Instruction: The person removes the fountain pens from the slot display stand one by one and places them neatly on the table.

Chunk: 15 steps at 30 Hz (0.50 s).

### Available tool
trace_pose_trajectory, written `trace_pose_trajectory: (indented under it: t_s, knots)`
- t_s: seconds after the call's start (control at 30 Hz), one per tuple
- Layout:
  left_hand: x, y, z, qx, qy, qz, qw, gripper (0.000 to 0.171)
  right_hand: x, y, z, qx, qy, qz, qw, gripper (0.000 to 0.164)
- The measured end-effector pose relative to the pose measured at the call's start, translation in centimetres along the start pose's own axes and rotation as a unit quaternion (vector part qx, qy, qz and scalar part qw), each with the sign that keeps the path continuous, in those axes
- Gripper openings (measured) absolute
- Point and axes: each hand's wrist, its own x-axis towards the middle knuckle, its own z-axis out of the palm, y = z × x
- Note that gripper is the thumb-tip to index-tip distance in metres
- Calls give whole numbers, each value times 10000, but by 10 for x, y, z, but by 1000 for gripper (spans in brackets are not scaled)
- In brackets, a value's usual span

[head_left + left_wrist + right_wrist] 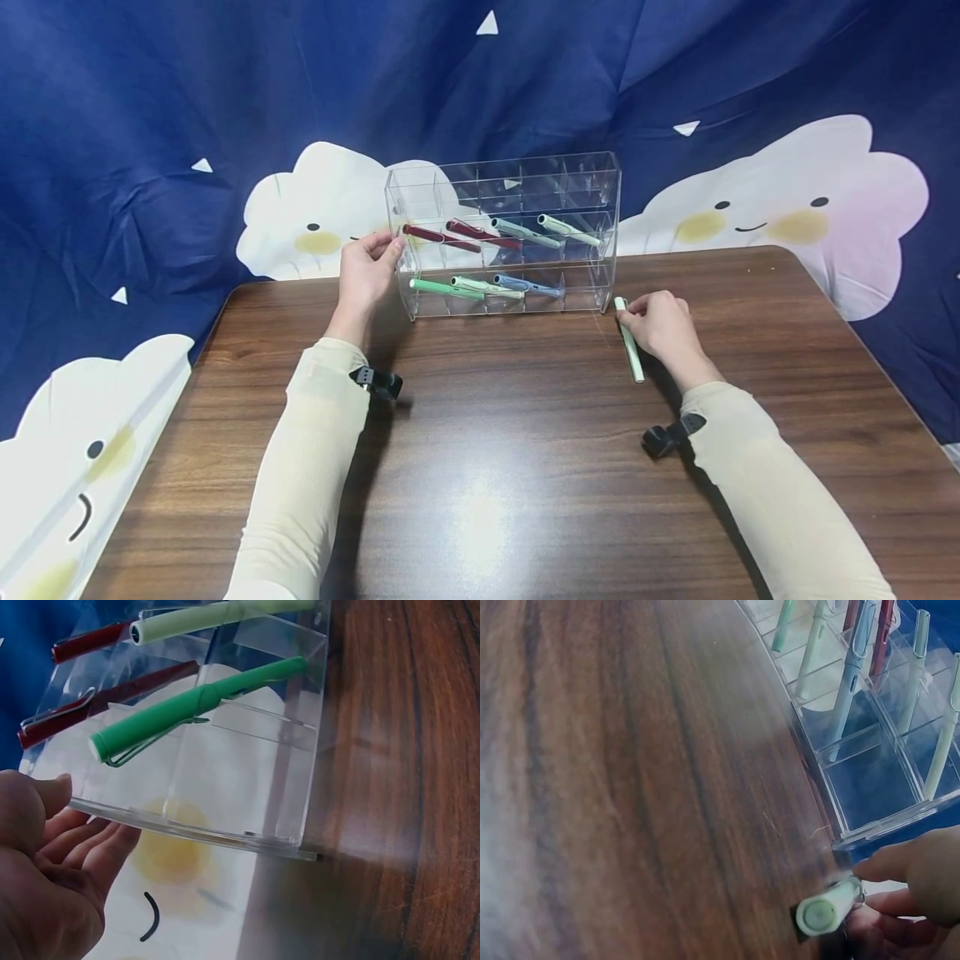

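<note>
A clear acrylic pen stand [504, 313] with rows of compartments stands at the back of the table. My left hand [369, 268] grips its left side wall, the thumb [54, 793] in front and the other fingers behind. To the right of the stand, my right hand [663, 327] pinches a pale green pen [632, 354] near its upper end, where a clip [859, 891] shows. Slanted in the stand's lower row are a green pen [442, 288], a pale green one and a blue pen [528, 287]. Above them sit two dark red pens [442, 238], a grey-green pen [525, 233] and another pale green one.
The brown wooden table [510, 433] extends in front of the stand. Behind it hangs a blue cloth [525, 83] printed with white clouds and triangles. A small black camera is strapped to each sleeved wrist.
</note>
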Motion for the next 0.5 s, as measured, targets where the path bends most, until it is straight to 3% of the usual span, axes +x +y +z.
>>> trace_pose_trajectory:
  t_s: [0.2, 0.5]
  knots:
    - [3, -1, 0, -182, -32, -99, 9998, 36, -4, 0, -3, 92, 113, -69, 9999, 35]
    - [1, -2, 1, -240, 76, -177, 9995, 37, -10, -2, -12, 416, 670, -391, 9961, 31]
